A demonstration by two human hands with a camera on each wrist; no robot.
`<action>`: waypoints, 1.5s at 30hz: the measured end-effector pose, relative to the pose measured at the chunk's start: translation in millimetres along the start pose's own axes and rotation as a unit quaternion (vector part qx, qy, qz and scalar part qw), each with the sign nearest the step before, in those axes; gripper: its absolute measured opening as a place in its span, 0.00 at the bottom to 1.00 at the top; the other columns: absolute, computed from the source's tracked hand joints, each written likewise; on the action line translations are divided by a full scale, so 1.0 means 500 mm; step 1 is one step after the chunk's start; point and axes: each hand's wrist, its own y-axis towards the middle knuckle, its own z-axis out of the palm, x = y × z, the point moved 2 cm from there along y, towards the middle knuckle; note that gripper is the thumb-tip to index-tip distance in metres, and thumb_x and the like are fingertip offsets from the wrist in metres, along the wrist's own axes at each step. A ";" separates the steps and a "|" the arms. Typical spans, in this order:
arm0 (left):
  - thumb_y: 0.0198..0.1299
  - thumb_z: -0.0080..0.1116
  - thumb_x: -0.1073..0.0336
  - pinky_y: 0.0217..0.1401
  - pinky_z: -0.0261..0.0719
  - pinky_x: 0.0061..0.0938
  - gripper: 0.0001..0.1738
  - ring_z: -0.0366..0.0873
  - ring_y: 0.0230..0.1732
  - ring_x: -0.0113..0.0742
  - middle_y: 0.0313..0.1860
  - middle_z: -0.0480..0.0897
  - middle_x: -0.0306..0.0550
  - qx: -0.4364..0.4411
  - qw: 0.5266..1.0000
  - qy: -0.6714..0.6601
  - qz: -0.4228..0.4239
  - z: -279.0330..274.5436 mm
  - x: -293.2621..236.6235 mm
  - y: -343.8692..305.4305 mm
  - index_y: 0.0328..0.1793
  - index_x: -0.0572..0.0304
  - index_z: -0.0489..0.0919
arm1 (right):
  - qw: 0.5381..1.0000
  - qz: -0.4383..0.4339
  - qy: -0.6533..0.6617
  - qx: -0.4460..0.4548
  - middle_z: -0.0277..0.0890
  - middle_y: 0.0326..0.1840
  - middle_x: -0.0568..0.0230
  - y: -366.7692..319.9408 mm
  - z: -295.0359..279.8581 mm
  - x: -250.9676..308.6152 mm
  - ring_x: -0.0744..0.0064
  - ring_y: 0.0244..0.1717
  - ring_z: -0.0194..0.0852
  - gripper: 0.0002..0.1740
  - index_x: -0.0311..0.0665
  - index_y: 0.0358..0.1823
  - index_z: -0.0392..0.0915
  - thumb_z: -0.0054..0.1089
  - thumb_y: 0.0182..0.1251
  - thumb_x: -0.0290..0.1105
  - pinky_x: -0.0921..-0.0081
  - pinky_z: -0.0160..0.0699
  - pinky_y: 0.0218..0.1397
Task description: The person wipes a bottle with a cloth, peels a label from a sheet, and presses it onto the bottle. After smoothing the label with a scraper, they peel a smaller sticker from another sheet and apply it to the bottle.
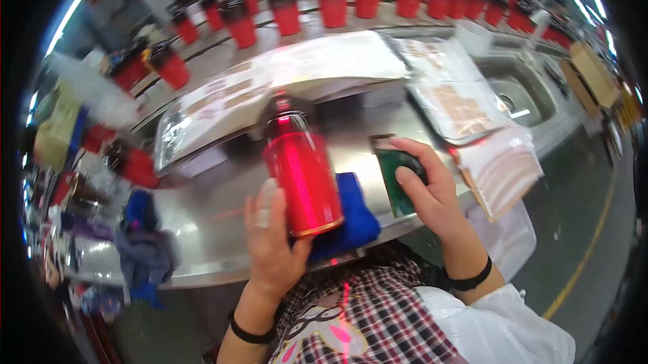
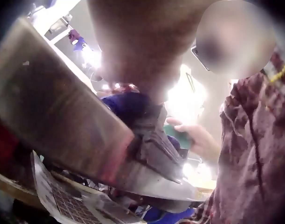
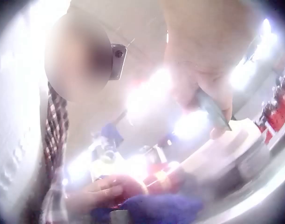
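A shiny red vase-like piece with a dark neck (image 1: pixel 304 175) lies tilted over a folded blue cloth (image 1: pixel 358 219) at the metal table's front edge. My left hand (image 1: pixel 273 242) rests along its left side, fingers extended and thumb near its base. Right of it, my right hand (image 1: pixel 432 192) pinches a flat dark green piece (image 1: pixel 398 182) with a black round part, held between thumb and fingers. In the right wrist view the green piece (image 3: pixel 212 109) shows edge-on in that hand, and the red piece (image 3: pixel 130 186) is blurred above the blue cloth.
Trays with white sheets (image 1: pixel 337 60) stand behind the hands. Many red-and-black pieces (image 1: pixel 332 3) line the curved rack at the back. A sink (image 1: pixel 520 90) is at the right, a cardboard box (image 1: pixel 590 77) beyond it. Grey-blue cloths (image 1: pixel 142 249) hang at the left table edge.
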 end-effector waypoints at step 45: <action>0.74 0.50 0.48 0.81 0.49 0.42 0.41 0.54 0.81 0.58 0.80 0.57 0.67 -0.018 0.988 -0.127 -0.083 0.034 0.012 -0.035 0.81 0.71 0.55 | 0.759 0.272 -0.586 -0.083 0.83 0.33 0.53 0.260 -0.724 -0.304 0.56 0.45 0.82 0.12 0.37 0.33 0.85 0.65 0.60 0.39 0.61 0.79 0.50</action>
